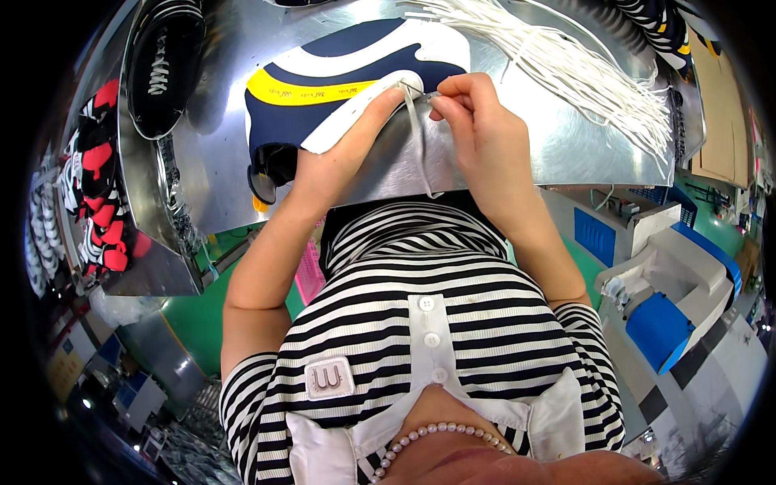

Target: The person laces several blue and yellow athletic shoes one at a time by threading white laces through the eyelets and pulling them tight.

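Observation:
A navy shoe upper (295,123) with white panels and a yellow stripe lies on its side over the metal table's near part. My left hand (335,162) is closed on its white eyelet strip, the thumb pressing close to the strip's rounded end. A white shoelace (419,145) hangs from that end, down toward the table's front edge. Just right of it, my right hand (491,133) is closed in a pinch on a thin end of the lace at the eyelets. The fingers partly hide the tip.
A bundle of loose white laces (578,73) spreads across the right side of the metal table (222,174). At the left stands a black laced shoe (158,77). Red, black and white pieces (101,178) hang beyond the left edge; striped uppers (659,32) lie far right.

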Action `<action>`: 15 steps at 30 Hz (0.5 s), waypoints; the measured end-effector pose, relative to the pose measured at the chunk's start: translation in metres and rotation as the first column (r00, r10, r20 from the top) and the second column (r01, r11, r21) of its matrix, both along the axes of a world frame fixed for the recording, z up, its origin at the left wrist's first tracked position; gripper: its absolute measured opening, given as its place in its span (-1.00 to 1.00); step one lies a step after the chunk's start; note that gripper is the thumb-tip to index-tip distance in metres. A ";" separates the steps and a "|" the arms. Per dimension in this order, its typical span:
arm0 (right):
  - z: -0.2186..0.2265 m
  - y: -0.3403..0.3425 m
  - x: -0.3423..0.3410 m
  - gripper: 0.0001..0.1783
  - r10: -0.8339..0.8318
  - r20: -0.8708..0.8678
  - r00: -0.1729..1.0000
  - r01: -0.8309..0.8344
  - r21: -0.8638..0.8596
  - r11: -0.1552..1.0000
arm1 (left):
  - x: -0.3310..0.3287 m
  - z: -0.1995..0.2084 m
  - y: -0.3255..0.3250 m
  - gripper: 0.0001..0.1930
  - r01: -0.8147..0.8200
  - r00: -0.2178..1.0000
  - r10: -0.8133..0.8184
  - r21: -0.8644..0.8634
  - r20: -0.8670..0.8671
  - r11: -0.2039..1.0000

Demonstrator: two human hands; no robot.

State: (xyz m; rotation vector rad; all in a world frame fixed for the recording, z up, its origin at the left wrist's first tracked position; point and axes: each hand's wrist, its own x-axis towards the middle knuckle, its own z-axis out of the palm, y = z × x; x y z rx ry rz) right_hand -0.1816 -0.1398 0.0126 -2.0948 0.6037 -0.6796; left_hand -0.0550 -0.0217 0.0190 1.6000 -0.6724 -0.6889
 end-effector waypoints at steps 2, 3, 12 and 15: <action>-0.003 0.004 0.002 -0.87 -0.040 -0.098 0.994 0.030 -0.101 0.994 | -0.001 -0.013 0.001 -0.80 0.014 0.943 0.002 -0.046 0.333 0.999; -0.004 0.006 0.004 -0.87 -0.041 -0.104 0.994 0.027 -0.128 0.991 | 0.000 -0.016 0.003 -0.81 0.023 0.869 0.002 -0.043 0.495 0.999; -0.018 0.018 0.011 -0.85 0.021 -0.125 0.992 -0.051 -0.236 0.970 | -0.002 -0.021 0.020 -0.79 0.013 0.458 -0.062 0.062 0.887 0.998; -0.005 -0.005 -0.007 -0.84 0.236 -0.137 0.962 -0.148 0.462 0.874 | -0.012 -0.017 0.037 -0.79 0.058 0.962 -0.063 0.028 0.265 0.998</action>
